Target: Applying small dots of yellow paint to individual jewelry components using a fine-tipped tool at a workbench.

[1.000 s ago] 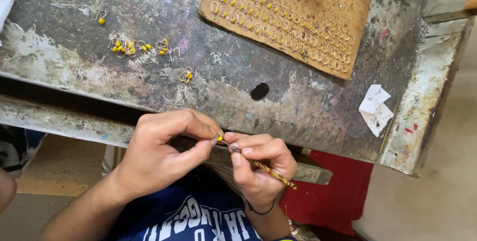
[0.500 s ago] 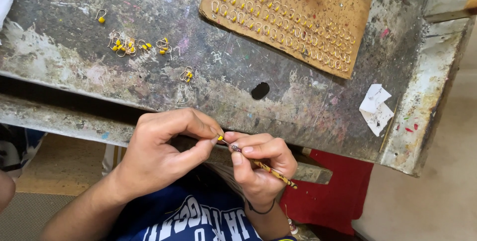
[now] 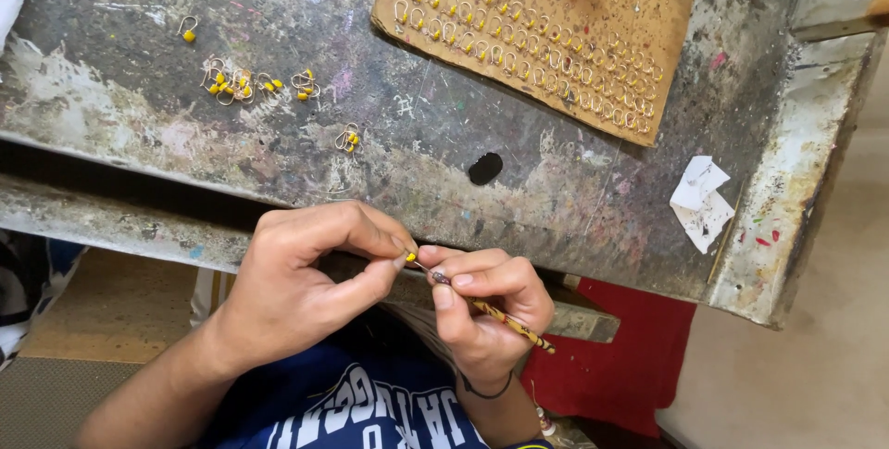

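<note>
Yellow bead (image 3: 410, 255) sits pinched in left hand's (image 3: 296, 292) grip.

A paint-stained workbench (image 3: 278, 143) carries a cardboard sheet (image 3: 593, 5), with yellow-beaded hooks (image 3: 231, 83) left of it and paper scraps (image 3: 701, 201) below-right.

You pinch a tiny yellow bead (image 3: 409, 255) on a thin wire loop between your fingertips, just below the bench edge; touching it is the metal tip of a slim, yellow-and-brown patterned tool (image 3: 495, 313), which slants down to the right through your other fingers
</note>
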